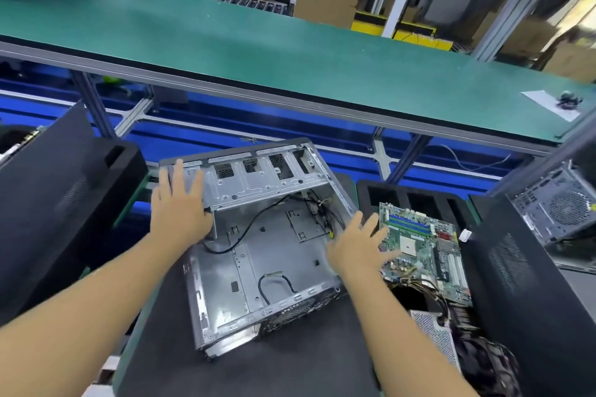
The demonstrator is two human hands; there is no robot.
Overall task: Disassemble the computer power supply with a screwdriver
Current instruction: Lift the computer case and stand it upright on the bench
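Left fingers straight and spread wide. The left hand seems to lie flat on the left end of the drive cage and grips nothing. My read: it steadies the case.

Right fingers also splayed and empty. The right hand is over the case's right wall, its fingertips in front of the motherboard. I cannot tell whether they touch it.

The case lies open mid-bench on the black mat, gutted, with loose cables inside. The motherboard is propped just beside it, toward the bench's right edge.

The power supply, as I judge the perforated metal box, sits at the near right corner, its wires running up toward the board. It is out of the case, so ready for opening.

No screwdriver in view.

Writing: none legible; the board markings are too small.
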